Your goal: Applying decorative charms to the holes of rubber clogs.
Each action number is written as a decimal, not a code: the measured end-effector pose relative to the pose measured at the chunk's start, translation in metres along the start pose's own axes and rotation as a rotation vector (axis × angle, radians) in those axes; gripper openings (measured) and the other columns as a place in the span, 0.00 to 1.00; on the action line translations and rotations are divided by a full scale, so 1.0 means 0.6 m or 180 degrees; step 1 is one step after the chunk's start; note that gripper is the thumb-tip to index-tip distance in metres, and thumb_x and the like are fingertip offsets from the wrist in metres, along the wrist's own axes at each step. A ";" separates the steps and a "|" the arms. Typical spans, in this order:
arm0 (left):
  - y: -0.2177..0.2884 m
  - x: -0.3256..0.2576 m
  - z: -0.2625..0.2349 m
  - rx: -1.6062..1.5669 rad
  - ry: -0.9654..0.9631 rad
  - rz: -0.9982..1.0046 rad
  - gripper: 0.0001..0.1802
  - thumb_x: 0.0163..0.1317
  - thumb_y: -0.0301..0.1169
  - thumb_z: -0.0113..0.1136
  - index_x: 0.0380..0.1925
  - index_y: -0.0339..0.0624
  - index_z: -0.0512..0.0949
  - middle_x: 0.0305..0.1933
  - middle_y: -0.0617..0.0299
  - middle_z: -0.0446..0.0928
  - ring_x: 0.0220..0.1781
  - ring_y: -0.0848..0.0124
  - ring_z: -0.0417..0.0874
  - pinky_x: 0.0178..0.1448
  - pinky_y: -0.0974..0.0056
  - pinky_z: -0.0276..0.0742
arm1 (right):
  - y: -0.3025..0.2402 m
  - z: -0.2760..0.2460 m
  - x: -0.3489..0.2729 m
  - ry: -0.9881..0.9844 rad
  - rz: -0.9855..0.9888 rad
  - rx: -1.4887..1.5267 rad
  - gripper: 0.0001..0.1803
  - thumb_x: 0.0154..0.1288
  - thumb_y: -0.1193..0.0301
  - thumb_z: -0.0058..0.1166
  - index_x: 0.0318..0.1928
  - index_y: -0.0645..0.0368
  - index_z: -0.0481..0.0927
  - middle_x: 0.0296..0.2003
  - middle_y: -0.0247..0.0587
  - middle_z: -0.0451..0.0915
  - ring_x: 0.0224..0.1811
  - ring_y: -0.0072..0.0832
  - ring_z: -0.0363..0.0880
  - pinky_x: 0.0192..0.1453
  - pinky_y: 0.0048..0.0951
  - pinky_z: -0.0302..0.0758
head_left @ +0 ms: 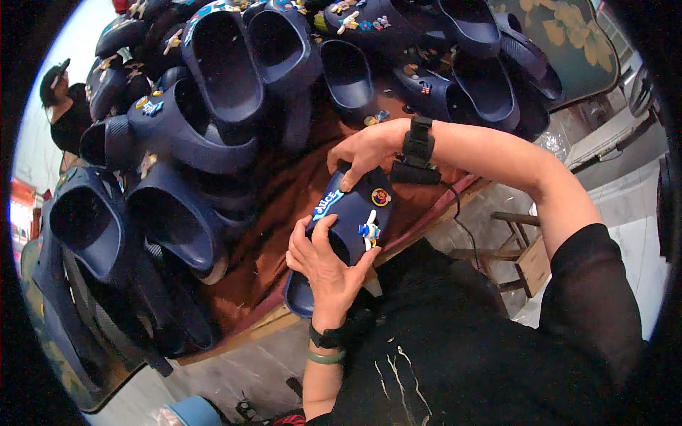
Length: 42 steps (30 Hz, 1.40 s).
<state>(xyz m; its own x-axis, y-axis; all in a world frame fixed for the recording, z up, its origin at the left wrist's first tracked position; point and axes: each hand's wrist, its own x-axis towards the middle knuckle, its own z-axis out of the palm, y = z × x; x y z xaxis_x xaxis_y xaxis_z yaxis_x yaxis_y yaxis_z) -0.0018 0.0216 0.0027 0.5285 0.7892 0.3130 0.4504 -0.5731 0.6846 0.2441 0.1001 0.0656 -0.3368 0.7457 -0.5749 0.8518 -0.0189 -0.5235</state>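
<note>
A dark blue clog (346, 226) lies at the table's near edge, between my two hands. Its upper carries a blue-and-white lettered charm (328, 204), a round yellow-and-red charm (381, 197) and a white figure charm (369, 231). My left hand (328, 264) grips the clog from the near side, thumb by the white figure charm and fingers over the opposite side. Bent over the toe end, my right hand (366, 153) has its thumb pressed near the lettered charm. Its other fingertips are partly hidden behind the clog.
Many similar clogs (224, 67) are heaped along the far and left parts of the table, which has a reddish-brown cloth (263, 248). A wooden stool (529, 259) stands at the right, a blue bucket (193, 412) below. Another person (65, 106) is at the far left. A cable hangs from my right wrist device.
</note>
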 end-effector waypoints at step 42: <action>0.012 0.000 -0.005 0.0204 0.0103 -0.0002 0.49 0.37 0.46 0.82 0.60 0.49 0.65 0.65 0.52 0.61 0.69 0.51 0.59 0.70 0.46 0.50 | 0.085 0.130 -0.048 0.3724 -0.1587 0.0350 0.07 0.59 0.76 0.63 0.39 0.61 0.83 0.38 0.43 0.83 0.43 0.40 0.82 0.49 0.35 0.78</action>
<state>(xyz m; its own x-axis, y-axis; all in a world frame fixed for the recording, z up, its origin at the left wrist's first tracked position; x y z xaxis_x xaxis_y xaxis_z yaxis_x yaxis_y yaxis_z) -0.0009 0.0185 0.0097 0.5052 0.7956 0.3344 0.4964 -0.5849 0.6415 0.2659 0.0260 0.0063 -0.0085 0.8263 0.5631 0.6792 0.4181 -0.6032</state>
